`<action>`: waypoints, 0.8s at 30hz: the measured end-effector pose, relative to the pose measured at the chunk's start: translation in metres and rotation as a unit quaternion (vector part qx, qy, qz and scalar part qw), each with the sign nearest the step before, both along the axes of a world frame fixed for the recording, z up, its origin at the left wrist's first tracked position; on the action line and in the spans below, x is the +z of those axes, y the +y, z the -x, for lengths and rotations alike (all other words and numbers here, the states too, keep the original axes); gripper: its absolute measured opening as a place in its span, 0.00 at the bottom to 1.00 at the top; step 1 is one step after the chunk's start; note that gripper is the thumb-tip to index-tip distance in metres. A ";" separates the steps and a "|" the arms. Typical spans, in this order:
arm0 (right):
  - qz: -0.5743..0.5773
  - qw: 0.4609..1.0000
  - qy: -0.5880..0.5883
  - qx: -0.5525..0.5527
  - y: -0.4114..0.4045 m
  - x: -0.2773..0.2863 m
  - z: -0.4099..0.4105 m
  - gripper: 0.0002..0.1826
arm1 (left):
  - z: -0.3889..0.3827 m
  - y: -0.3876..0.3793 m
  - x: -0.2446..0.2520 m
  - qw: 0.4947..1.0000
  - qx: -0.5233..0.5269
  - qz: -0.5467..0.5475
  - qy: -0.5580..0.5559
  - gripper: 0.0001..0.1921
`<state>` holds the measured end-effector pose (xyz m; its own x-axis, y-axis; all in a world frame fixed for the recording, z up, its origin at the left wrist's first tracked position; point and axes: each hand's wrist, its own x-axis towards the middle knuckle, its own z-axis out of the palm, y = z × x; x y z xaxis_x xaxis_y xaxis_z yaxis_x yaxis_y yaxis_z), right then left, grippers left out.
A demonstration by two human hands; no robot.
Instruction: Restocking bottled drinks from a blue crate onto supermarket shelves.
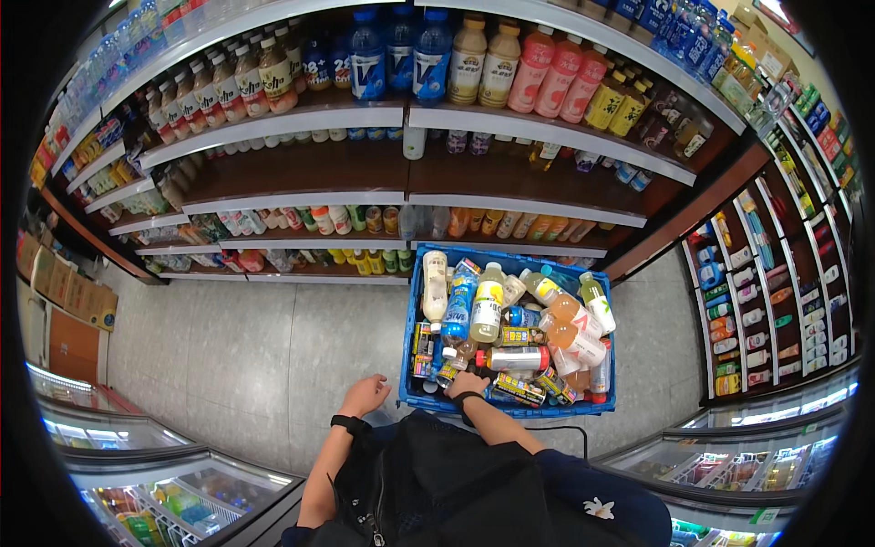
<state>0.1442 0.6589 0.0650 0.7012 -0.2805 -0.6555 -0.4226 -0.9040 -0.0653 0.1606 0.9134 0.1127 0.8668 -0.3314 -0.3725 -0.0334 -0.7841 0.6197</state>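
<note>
A blue plastic crate full of drink bottles and cans stands on the floor before me. My right hand reaches over its near edge among the drinks; its fingertips are partly hidden, so its hold cannot be told. A black and yellow can lies right beside it. A bottle with a red cap lies just beyond, near a pale yellow drink bottle and a white bottle. My left hand hovers left of the crate, fingers slightly curled and apart, holding nothing.
Store shelves with rows of bottles rise ahead, behind the crate. Glass-topped freezers flank me at the lower left and right. More shelving stands at the right; cardboard boxes are stacked at the far left.
</note>
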 end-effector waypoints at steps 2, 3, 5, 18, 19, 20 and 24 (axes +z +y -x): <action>-0.004 1.000 -0.004 -0.011 0.003 0.002 0.006 0.25 | 0.002 0.010 -0.002 1.000 -0.007 -0.007 0.006 0.21; 0.003 1.000 -0.008 -0.008 0.005 0.002 0.007 0.25 | 0.000 0.014 -0.002 1.000 -0.009 -0.006 0.007 0.21; 0.019 1.000 -0.018 -0.008 0.013 -0.001 0.006 0.26 | -0.006 0.021 -0.003 1.000 -0.013 -0.002 0.008 0.21; -0.066 0.996 -0.051 0.001 0.001 -0.010 -0.006 0.32 | -0.047 0.037 -0.011 0.997 -0.076 0.004 0.021 0.21; -0.076 0.993 -0.093 -0.003 0.003 -0.009 0.001 0.31 | -0.049 0.038 -0.010 0.997 -0.075 0.006 0.018 0.21; -0.075 0.993 -0.090 -0.003 0.003 -0.003 0.003 0.31 | -0.050 0.040 -0.011 0.997 -0.071 0.007 0.014 0.21; -0.097 0.977 -0.186 0.019 -0.013 0.036 0.014 0.28 | -0.058 0.041 -0.013 0.996 -0.079 0.030 0.002 0.22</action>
<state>0.1300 0.6462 0.1010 0.9089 -0.1451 -0.3909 -0.3032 -0.8735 -0.3808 0.2188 0.9547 0.0999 0.8003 -0.4863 -0.3509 -0.1515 -0.7301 0.6663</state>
